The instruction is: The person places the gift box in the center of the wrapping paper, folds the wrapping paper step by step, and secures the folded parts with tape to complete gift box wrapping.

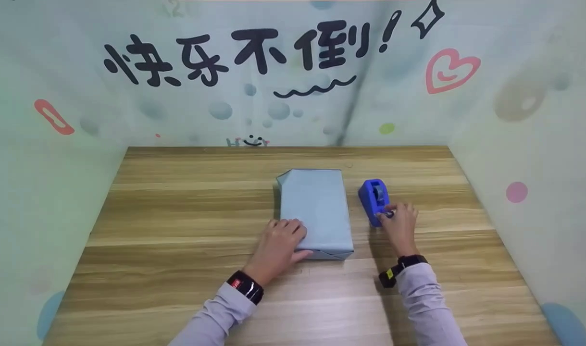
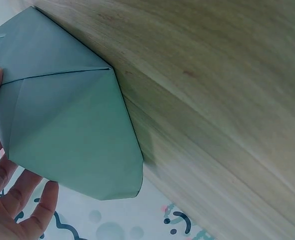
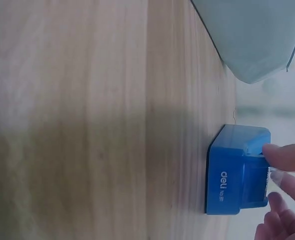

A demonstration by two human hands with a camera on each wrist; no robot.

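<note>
Blue box (image 1: 317, 206) under left grip (image 1: 277, 242), tape dispenser (image 1: 368, 199) touching right grip (image 1: 402, 226)

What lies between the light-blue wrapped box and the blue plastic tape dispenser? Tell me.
Only bare wood-grain tabletop lies between the box and the tape dispenser; the head view shows it.

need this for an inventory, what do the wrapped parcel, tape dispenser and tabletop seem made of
Wrapped parcel: probably matte blue paper outside, judging by its crisp folds; inside hidden.
Tape dispenser: likely plastic, smooth and evenly blue with moulded-looking edges.
Tabletop: wood or wood-look laminate; grain shows, with a soft sheen.
</note>
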